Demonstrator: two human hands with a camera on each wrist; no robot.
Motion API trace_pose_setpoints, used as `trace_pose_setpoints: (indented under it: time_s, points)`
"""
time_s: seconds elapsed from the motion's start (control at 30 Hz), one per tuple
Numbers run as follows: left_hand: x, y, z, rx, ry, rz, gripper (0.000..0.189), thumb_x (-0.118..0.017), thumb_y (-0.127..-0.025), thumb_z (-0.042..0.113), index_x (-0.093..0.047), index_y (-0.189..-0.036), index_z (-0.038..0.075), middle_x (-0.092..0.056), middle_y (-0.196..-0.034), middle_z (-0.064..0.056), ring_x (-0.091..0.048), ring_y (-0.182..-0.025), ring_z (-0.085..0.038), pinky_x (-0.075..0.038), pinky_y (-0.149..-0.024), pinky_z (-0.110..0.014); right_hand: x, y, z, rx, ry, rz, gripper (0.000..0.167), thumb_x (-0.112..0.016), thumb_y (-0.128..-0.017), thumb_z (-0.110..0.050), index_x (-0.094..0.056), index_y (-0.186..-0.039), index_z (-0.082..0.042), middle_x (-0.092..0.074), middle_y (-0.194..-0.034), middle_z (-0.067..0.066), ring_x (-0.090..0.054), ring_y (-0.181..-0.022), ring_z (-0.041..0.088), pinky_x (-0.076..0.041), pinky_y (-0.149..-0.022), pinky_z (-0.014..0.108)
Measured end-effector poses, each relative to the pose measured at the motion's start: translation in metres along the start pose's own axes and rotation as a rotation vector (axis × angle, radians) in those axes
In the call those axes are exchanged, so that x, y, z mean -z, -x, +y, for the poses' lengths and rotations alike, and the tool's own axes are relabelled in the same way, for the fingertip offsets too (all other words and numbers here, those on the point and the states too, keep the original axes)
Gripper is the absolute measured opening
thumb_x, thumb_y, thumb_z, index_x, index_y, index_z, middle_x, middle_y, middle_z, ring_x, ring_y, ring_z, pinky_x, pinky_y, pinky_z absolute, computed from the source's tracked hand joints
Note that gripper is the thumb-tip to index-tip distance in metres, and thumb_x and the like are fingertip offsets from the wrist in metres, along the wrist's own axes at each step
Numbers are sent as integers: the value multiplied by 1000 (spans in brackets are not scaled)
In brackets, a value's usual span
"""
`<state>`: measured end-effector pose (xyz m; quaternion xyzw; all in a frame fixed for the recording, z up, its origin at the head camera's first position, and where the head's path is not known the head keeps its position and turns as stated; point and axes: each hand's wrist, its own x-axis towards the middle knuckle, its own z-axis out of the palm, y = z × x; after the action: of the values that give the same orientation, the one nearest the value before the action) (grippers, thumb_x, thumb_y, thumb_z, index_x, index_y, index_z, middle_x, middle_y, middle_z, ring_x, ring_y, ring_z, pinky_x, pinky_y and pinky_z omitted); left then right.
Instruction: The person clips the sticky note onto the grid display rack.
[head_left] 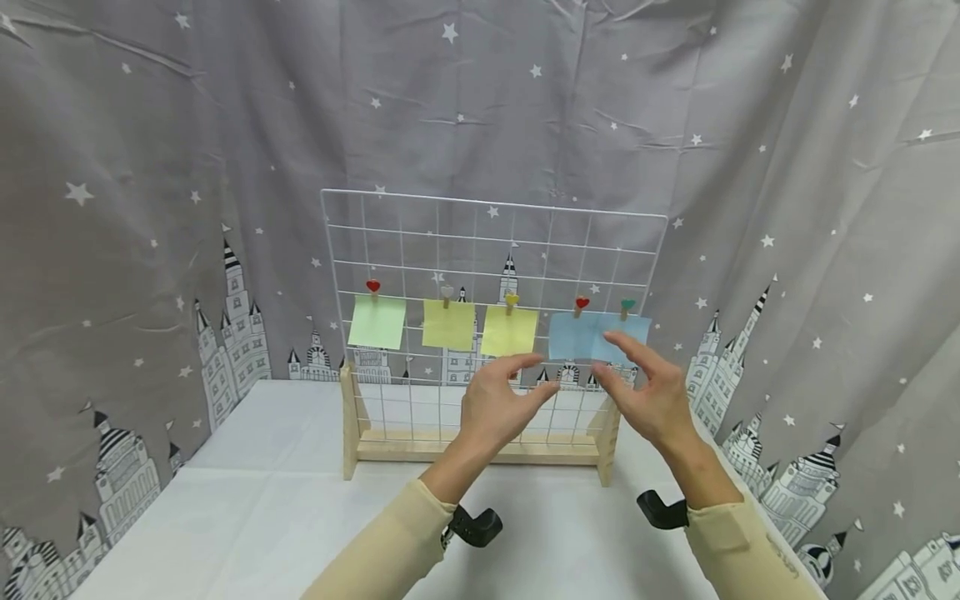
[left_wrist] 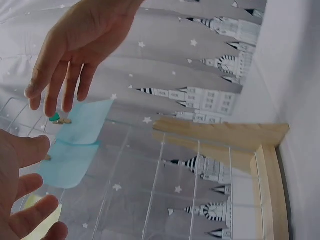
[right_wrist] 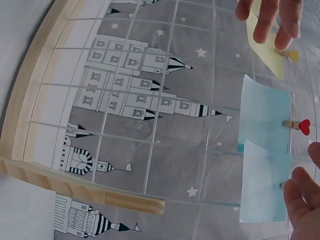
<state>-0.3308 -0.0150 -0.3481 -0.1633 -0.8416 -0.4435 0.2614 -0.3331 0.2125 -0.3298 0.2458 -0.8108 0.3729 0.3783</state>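
Observation:
Two blue paper notes, the left one (head_left: 572, 337) and the right one (head_left: 637, 329), hang overlapping on a white wire grid (head_left: 450, 223). A red heart clothespin (right_wrist: 298, 126) clips the left note; a green heart clothespin (head_left: 627, 308) clips the right. My right hand (head_left: 652, 392) is in front of the right blue note, thumb and fingers apart with nothing between them. Lower and left, my left hand (head_left: 498, 400) is before the grid, near a yellow note (head_left: 510, 333), its fingers spread and holding nothing.
Farther left on the grid hang another yellow note (head_left: 448, 327) and a pale green note (head_left: 377, 323), each pinned by a heart clothespin. A wooden stand (head_left: 480, 450) carries the grid on a white table (head_left: 225, 500). A grey curtain (head_left: 480, 100) surrounds it.

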Motion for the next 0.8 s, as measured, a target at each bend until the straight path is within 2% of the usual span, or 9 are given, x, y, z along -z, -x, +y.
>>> trace_pose_setpoints:
  time_s: [0.13, 0.23, 0.47, 0.67, 0.8]
  points:
    - [5, 2, -5, -58, -76, -3, 45, -80, -88, 45, -73, -127, 26, -73, -129, 7, -65, -125, -17, -55, -98, -43, -1, 4, 2, 9, 21, -53, 56, -81, -88, -15, -61, -141, -8, -62, -146, 13, -55, -138, 37, -44, -111, 59]
    - [10, 4, -9, -75, -123, -24, 47, -78, -88, 47, -71, -129, 26, -70, -133, 6, -63, -129, -19, -53, -102, -45, -1, 7, 4, 10, 26, -95, 63, -82, -88, -18, -58, -145, -9, -58, -150, 13, -53, -139, 38, -43, -110, 62]
    - [24, 12, -16, -58, -220, -50, 52, -76, -88, 53, -67, -135, 32, -64, -143, 6, -59, -135, -22, -49, -107, -50, 0, 14, 6, 13, 59, -193, 77, -83, -86, -27, -48, -153, -14, -50, -157, 10, -48, -143, 39, -43, -108, 66]
    - [39, 17, -24, -55, -298, -70, 60, -75, -87, 56, -65, -139, 29, -60, -149, -1, -55, -138, -31, -48, -107, -57, 5, 22, 6, -46, 104, -253, 80, -81, -87, -35, -44, -156, -21, -45, -161, 10, -34, -152, 42, -33, -109, 76]
    - [52, 19, -33, -32, -340, -72, 62, -75, -87, 57, -65, -140, 28, -58, -151, -4, -53, -140, -34, -47, -108, -59, 10, 28, 6, -76, 138, -302, 82, -79, -88, -39, -41, -158, -22, -41, -164, 10, -27, -155, 43, -29, -109, 80]
